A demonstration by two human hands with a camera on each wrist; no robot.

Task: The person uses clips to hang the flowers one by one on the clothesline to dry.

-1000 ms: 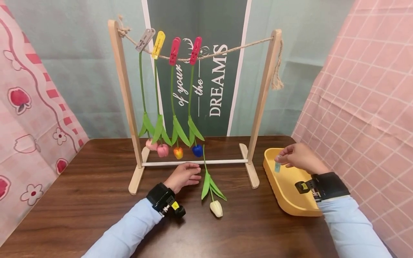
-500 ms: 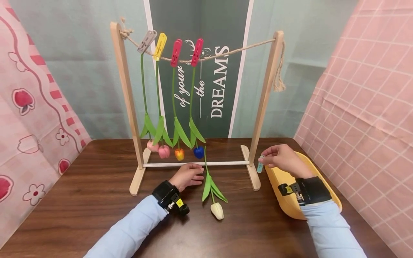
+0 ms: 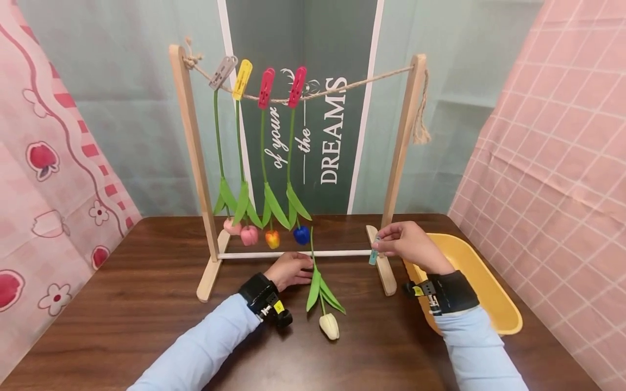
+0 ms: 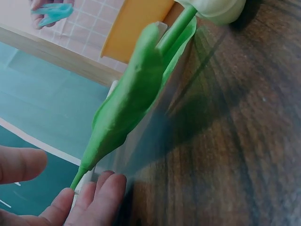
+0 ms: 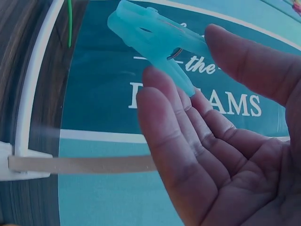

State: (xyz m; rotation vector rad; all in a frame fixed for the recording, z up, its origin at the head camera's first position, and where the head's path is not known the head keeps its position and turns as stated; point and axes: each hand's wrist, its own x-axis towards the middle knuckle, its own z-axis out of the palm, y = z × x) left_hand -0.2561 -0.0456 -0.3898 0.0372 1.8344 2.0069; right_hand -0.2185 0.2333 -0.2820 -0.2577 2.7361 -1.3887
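Note:
A white artificial tulip (image 3: 329,326) with green leaves (image 4: 129,89) lies on the table, its stem pointing toward the rack. My left hand (image 3: 289,270) is beside that stem. In the left wrist view its fingertips meet or nearly meet the stem's thin end, while the thumb stays apart. My right hand (image 3: 413,245) pinches a teal clothespin (image 5: 150,35) between thumb and fingers, in front of the rack's right foot. From the rope (image 3: 364,82) several tulips hang head down, held by a grey clothespin (image 3: 223,73), a yellow clothespin (image 3: 242,80) and two red clothespins (image 3: 297,87).
The wooden rack has a left post (image 3: 193,146), a right post (image 3: 404,141) and a white bar (image 3: 342,253) low across it. A yellow tray (image 3: 489,293) stands at the right, partly behind my right forearm. Patterned cloths hang around the table (image 3: 122,326).
My right hand has carried the teal clothespin left, from over the yellow tray to the rack's right foot. The left hand has shifted slightly closer to the white tulip's stem.

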